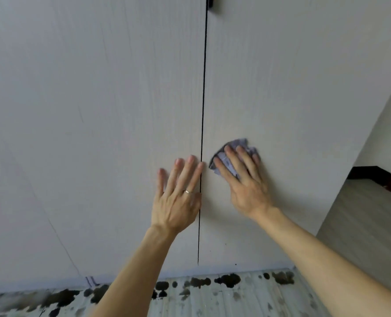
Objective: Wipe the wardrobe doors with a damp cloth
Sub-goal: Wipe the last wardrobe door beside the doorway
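Note:
Two pale wood-grain wardrobe doors fill the view, the left door [87, 122] and the right door [293, 88], split by a thin dark gap [203, 110]. My right hand [242, 179] presses a crumpled blue-grey cloth [240, 145] flat against the right door with straight fingers, just right of the gap. My left hand [178, 197] lies flat on the left door beside the gap, fingers spread, a ring on one finger, holding nothing.
A black handle [210, 2] shows at the top of the right door. The floor [212, 294] below is pale with dark blotches. At the right, the wardrobe's side meets a wall and a lighter floor [368, 225] with a dark skirting.

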`<state>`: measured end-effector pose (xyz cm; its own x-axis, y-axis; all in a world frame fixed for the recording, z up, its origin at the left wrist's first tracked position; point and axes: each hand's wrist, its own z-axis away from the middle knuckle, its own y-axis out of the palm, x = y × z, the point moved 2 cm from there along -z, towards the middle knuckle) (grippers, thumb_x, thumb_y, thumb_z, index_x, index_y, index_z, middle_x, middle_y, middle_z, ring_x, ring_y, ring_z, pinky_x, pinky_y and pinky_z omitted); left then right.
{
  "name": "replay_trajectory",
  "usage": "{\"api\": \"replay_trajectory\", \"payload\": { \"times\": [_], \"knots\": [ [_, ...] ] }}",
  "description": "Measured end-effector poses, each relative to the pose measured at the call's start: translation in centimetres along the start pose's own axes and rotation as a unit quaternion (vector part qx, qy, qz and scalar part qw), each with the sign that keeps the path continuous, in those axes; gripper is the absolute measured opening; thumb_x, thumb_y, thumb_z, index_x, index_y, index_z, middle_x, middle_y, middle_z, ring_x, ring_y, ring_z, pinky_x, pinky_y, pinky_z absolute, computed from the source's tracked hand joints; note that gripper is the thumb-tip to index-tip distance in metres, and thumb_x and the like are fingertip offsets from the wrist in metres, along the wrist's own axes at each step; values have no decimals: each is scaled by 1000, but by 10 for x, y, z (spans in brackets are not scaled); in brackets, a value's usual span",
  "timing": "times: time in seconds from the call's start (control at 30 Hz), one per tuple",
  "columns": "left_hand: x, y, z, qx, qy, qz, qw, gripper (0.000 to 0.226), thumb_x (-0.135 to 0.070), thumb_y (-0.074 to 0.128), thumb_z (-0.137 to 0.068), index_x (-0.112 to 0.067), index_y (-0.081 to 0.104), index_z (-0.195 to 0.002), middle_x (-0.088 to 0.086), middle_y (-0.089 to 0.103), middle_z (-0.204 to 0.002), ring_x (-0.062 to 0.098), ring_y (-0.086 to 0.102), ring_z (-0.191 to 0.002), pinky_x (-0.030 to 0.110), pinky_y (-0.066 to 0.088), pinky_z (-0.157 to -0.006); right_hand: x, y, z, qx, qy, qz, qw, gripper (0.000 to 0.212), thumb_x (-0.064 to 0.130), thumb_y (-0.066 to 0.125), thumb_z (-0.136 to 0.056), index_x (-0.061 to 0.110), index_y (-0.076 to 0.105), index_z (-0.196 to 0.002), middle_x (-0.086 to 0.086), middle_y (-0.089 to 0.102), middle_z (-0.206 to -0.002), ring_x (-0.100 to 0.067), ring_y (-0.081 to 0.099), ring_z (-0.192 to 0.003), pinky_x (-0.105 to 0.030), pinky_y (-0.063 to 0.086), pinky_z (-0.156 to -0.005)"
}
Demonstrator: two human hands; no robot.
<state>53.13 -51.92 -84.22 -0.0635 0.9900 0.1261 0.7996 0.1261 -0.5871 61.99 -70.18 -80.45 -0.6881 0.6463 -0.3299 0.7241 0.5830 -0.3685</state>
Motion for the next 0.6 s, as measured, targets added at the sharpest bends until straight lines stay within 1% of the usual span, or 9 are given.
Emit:
{"api": "replay_trajectory", "payload": {
  "times": [0.13, 0.27, 0.3, 0.37, 0.4, 0.43, 0.5, 0.53, 0.6],
  "knots": [
    [7, 25, 7, -21, 17, -17, 999, 78, -52, 38, -97, -31, -2, -161, -8, -9, -168, 17, -6, -155, 52, -5, -121, 17, 31, 97, 131, -100, 47, 985, 77, 2, 44, -85, 27, 29, -156, 0, 23, -164, -24, 20, -151, -48, 22, -119],
    [13, 36, 4, -62, 21, -36, 997, 80, -56, 38, -96, -28, 2, -161, -6, -8, -169, 18, -6, -155, 53, -5, -121, 26, 49, 145, 198, -176, 57, 963, 67, 3, 32, -93, 27, 28, -156, 3, 22, -164, -19, 23, -150, -44, 32, -113],
    [12, 40, 6, -66, 28, -41, 997, 80, -57, 38, -96, -26, 3, -162, -4, -8, -169, 19, -6, -155, 54, -5, -121, 27, 50, 152, 212, -188, 58, 957, 66, 5, 33, -95, 26, 27, -157, 2, 22, -164, -20, 22, -150, -43, 31, -114],
    [12, 42, 10, -74, 35, -45, 996, 81, -58, 40, -97, -24, 6, -162, -3, -6, -169, 20, -6, -155, 55, -3, -121, 23, 43, 155, 228, -202, 44, 951, 71, 5, 39, -91, 25, 23, -158, 1, 18, -165, -20, 18, -152, -43, 25, -118],
    [12, 43, 10, -79, 35, -45, 995, 80, -58, 40, -97, -24, 7, -162, -2, -5, -169, 20, -6, -155, 55, -3, -122, 15, 35, 150, 225, -182, 38, 956, 76, 3, 40, -88, 25, 21, -158, 1, 15, -165, -20, 14, -153, -44, 20, -121],
    [13, 43, 12, -81, 34, -47, 995, 80, -58, 40, -97, -24, 8, -162, -2, -4, -169, 20, -6, -155, 55, -3, -122, 3, 26, 140, 213, -130, 22, 968, 79, 2, 39, -85, 24, 20, -158, 0, 13, -165, -21, 11, -153, -45, 15, -123],
    [13, 41, 12, -74, 30, -44, 996, 80, -57, 40, -97, -22, 8, -162, -1, -4, -169, 21, -7, -155, 56, -5, -121, -35, 5, 111, 136, 35, -19, 990, 74, -1, 39, -87, 19, 24, -157, -6, 14, -164, -27, 8, -153, -49, 10, -124],
    [7, 40, 12, -69, 22, -36, 997, 80, -55, 39, -97, -21, 6, -162, 1, -6, -169, 23, -8, -155, 57, -6, -121, -60, -7, 97, 82, 134, -39, 987, 65, -1, 39, -93, 15, 28, -155, -12, 16, -163, -32, 10, -153, -53, 12, -123],
    [-11, 39, 12, -50, -23, -4, 998, 84, -51, 39, -97, -15, -1, -161, 5, -14, -168, 29, -13, -154, 60, -10, -120, -105, -24, 76, -13, 319, -74, 945, 53, 6, 39, -101, 9, 32, -153, -23, 15, -162, -40, 10, -151, -58, 14, -121]
  ]
}}
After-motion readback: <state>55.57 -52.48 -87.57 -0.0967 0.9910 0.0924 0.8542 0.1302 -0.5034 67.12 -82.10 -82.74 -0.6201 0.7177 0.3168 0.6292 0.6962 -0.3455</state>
